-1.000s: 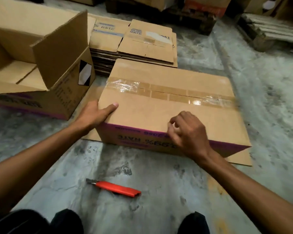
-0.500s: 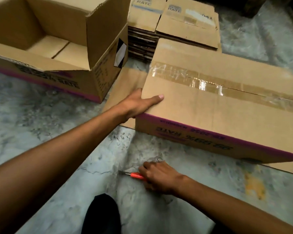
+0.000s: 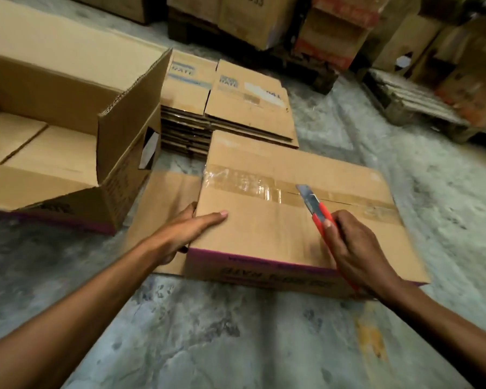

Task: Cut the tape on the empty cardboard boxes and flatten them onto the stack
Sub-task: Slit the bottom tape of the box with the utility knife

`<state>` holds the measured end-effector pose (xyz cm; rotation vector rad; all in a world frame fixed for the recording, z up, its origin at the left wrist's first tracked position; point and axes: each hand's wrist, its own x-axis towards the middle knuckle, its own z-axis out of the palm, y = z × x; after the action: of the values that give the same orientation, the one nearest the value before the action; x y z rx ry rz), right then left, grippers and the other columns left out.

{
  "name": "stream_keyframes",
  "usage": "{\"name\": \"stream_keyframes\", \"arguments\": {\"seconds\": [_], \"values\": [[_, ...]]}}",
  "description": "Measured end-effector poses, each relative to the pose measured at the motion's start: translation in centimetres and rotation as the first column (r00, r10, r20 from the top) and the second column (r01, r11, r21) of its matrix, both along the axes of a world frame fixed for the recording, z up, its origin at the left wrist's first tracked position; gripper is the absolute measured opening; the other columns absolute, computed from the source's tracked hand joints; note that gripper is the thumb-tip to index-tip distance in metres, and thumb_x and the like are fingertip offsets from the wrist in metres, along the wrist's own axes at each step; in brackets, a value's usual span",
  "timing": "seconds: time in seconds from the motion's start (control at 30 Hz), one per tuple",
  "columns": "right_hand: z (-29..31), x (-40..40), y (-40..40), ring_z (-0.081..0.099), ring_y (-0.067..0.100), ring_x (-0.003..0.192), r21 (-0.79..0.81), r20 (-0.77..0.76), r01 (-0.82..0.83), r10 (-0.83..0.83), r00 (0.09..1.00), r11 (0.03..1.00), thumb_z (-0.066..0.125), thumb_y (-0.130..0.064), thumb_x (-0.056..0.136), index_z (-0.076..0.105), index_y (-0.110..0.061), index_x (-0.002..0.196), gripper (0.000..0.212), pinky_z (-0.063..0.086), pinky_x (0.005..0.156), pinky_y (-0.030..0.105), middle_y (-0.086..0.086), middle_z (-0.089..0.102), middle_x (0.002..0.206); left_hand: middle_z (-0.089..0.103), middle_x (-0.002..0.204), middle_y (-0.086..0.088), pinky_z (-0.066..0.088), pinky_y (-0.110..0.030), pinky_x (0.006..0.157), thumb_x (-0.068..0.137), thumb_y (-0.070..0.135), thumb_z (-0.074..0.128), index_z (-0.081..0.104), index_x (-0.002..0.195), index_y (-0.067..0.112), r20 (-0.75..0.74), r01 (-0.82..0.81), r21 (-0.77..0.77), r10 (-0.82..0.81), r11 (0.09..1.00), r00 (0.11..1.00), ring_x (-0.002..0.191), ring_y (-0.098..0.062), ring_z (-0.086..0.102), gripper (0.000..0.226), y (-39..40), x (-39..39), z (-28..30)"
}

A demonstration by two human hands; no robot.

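A closed cardboard box [image 3: 267, 228] with a purple band sits on the concrete floor in front of me. A strip of clear tape [image 3: 253, 186] runs across its top seam. My left hand [image 3: 185, 231] lies on the box's near left corner, thumb on top, fingers down the side. My right hand [image 3: 357, 248] grips a red utility knife [image 3: 317, 211], its blade tip over the tape near the middle of the seam. Behind the box lies the stack of flattened boxes [image 3: 227, 108].
An open empty box [image 3: 68, 153] stands at the left, flaps up. A loose cardboard flap [image 3: 169, 197] lies flat between the two boxes. Full cartons on pallets [image 3: 278, 26] line the back, and a bare wooden pallet [image 3: 413, 105] sits at the right.
My right hand left the box top, picked the red knife off the floor and brought it up over the tape. My left hand stayed on the box corner.
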<state>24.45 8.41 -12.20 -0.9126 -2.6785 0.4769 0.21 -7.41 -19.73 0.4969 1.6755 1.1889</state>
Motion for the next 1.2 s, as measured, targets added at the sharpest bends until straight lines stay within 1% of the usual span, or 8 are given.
{"name": "stream_keyframes", "arguments": {"seconds": [0.1,0.4,0.53,0.67,0.8,0.9,1.03,1.2], "values": [[-0.9,-1.5,1.8,0.051,0.02,0.076,-0.08,0.16,0.093,-0.079,0.984,0.992,0.028,-0.044,0.098,0.048,-0.018,0.096,0.033,0.037,0.062,0.036,0.005,0.057,0.092,0.063,0.104,0.011,0.049,-0.034,0.075,0.081,0.052,0.063,0.036,0.134,0.036,-0.028,-0.009,-0.001,0.009,1.0,1.0,0.096,-0.015,0.061,0.062,-0.6,0.7,-0.3],[-0.6,-1.5,-4.1,0.052,0.012,0.062,-0.176,0.206,0.124,-0.086,0.975,0.977,0.025,-0.04,0.1,0.04,-0.02,0.101,0.025,0.037,0.047,0.024,0.0,0.056,0.082,0.058,0.114,0.011,0.051,-0.041,0.08,0.08,0.061,0.055,0.029,0.138,0.043,-0.098,0.121,-0.031,-0.124,0.992,0.987,0.101,-0.016,0.059,0.067,-1.6,-0.1,0.1],[-0.3,-1.5,-5.0,0.059,0.019,0.07,-0.17,0.242,0.167,-0.123,0.962,0.971,0.023,-0.043,0.099,0.04,-0.022,0.106,0.028,0.051,0.057,0.036,0.003,0.06,0.088,0.056,0.115,0.008,0.051,-0.037,0.076,0.077,0.066,0.055,0.022,0.145,0.039,-0.112,0.192,-0.075,-0.199,0.979,0.974,0.102,-0.016,0.057,0.08,-1.8,-0.6,1.0],[0.6,-1.4,-4.1,0.055,0.015,0.071,-0.208,0.314,0.165,-0.094,0.945,0.964,0.026,-0.038,0.101,0.039,-0.018,0.116,0.029,0.043,0.052,0.025,0.002,0.058,0.096,0.054,0.12,0.005,0.052,-0.041,0.077,0.072,0.07,0.057,0.018,0.144,0.044,-0.076,0.205,-0.097,-0.212,0.974,0.974,0.104,-0.019,0.056,0.087,-2.2,0.0,1.5],[2.9,-2.4,-1.4,0.061,0.016,0.079,-0.251,0.305,0.174,-0.093,0.948,0.952,0.028,-0.035,0.101,0.041,-0.018,0.114,0.025,0.053,0.064,0.031,0.002,0.06,0.099,0.052,0.121,0.008,0.051,-0.039,0.075,0.082,0.06,0.054,0.014,0.144,0.044,-0.041,0.179,-0.069,-0.182,0.982,0.983,0.103,-0.014,0.054,0.075,-2.7,2.3,1.1],[4.2,-3.7,0.8,0.069,0.021,0.07,-0.373,0.207,0.098,-0.021,0.978,0.923,0.035,-0.031,0.1,0.046,-0.015,0.109,0.022,0.058,0.065,0.035,0.006,0.067,0.092,0.054,0.123,0.009,0.052,-0.043,0.085,0.08,0.062,0.054,0.016,0.142,0.047,-0.075,0.165,-0.056,-0.169,0.985,0.983,0.106,-0.015,0.055,0.074,-2.9,2.6,1.1],[5.2,-7.7,3.4,0.059,0.022,0.067,-0.471,0.138,-0.037,0.115,0.984,0.881,0.037,-0.033,0.1,0.051,-0.015,0.101,0.023,0.051,0.064,0.034,0.012,0.063,0.083,0.057,0.118,0.014,0.05,-0.044,0.089,0.081,0.062,0.053,0.025,0.14,0.049,-0.049,0.133,-0.077,-0.137,0.988,0.989,0.107,-0.013,0.056,0.066,-2.9,2.3,1.5],[5.5,-13.5,5.6,0.055,0.018,0.069,-0.416,0.205,-0.247,0.354,0.913,0.875,0.031,-0.056,0.091,0.061,-0.014,0.089,0.051,0.047,0.065,0.034,0.008,0.06,0.079,0.054,0.114,0.013,0.043,-0.047,0.099,0.089,0.059,0.037,0.035,0.132,0.048,0.0,0.071,-0.104,-0.071,0.992,0.997,0.112,-0.014,0.051,0.045,-3.4,2.0,2.0]]}}
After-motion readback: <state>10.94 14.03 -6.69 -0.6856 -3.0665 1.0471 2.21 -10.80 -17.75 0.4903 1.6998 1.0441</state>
